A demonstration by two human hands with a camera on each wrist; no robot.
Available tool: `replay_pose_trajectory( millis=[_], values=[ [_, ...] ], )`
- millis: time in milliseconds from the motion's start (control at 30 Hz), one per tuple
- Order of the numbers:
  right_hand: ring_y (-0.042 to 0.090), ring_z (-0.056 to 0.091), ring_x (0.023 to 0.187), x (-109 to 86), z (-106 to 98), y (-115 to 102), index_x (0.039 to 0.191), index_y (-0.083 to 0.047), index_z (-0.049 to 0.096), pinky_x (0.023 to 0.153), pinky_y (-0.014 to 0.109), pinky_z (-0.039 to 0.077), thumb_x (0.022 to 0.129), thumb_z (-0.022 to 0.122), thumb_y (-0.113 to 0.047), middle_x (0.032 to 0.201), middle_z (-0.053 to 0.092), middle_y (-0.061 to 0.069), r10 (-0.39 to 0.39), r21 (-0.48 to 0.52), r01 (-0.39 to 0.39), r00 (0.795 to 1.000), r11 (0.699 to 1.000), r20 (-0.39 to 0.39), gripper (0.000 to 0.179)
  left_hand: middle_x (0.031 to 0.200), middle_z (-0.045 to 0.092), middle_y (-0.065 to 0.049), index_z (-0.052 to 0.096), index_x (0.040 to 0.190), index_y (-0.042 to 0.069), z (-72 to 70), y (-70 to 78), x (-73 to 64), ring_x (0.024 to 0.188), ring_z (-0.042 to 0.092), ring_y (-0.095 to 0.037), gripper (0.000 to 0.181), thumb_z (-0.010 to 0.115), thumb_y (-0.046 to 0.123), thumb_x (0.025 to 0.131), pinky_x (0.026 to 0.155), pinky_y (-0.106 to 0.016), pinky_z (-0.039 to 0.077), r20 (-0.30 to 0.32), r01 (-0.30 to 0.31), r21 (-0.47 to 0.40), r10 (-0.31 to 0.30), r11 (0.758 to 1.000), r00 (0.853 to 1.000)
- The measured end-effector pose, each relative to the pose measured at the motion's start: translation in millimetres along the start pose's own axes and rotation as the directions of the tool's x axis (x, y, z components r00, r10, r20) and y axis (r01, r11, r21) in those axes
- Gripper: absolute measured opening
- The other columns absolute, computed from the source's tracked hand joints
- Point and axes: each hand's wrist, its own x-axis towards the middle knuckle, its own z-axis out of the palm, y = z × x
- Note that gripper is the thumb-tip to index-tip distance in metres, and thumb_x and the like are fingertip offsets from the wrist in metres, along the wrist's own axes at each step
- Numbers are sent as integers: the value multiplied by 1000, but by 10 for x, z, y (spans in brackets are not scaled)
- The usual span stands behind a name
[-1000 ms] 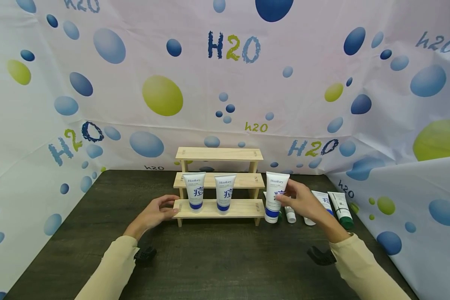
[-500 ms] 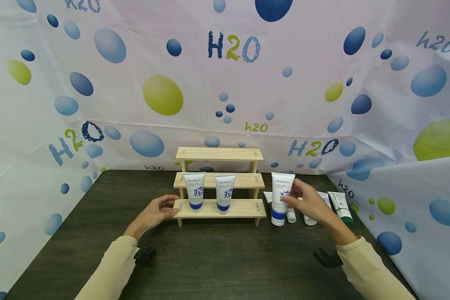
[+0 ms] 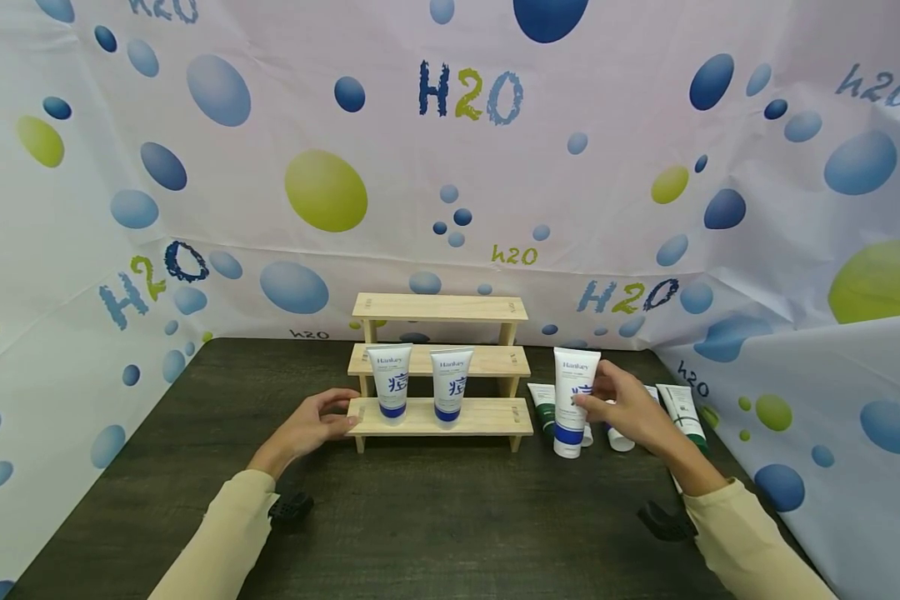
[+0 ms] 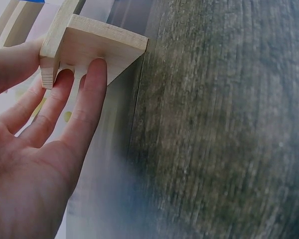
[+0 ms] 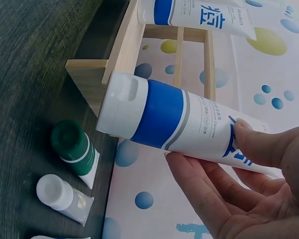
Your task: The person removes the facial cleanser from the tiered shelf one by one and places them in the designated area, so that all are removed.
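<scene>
From farther back, your head view looks forward and down over the desk (image 3: 420,533) to the spotted cloth (image 3: 390,217). Your left wrist view, tipped sideways, faces your left hand (image 4: 45,154) and the wooden shelf (image 4: 104,40) up close. Your right wrist view, tipped too, looks closely at your right hand (image 5: 254,209). All three show the shelf.

right wrist view | shelf tube (image 5: 202,14) — cut off | hand (image 5: 261,206) — cut off

Holds both forearms (image 3: 217,533) outstretched from near side; grips with left hand (image 3: 307,426) and right hand (image 3: 633,410), thumbs (image 5: 269,147) opposing fingers (image 4: 88,109).
</scene>
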Motion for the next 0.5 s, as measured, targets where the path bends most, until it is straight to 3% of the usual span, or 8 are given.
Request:
replay_pose_trajectory(
  millis=[233,500],
  values=[
    [38,71,106,-41,-38,43,129,6,45,78,42,68,101,66,-9,121,67,32,32,-11,-32,999,999,4,38,150,46,-28,45,152,2,-2,7,1,123,64,-35,59,70,16,99,93,-39,64,-1,1,3,-1,1000,1000],
    [44,71,105,-76,-102,105,137,11,33,78,48,67,103,61,-6,125,62,40,69,8,-69,998,998,2,47,150,47,-28,46,151,3,1,8,2,121,65,-34,59,70,16,99,93,-38,64,-6,9,5,-9,1000,1000]
  ],
)
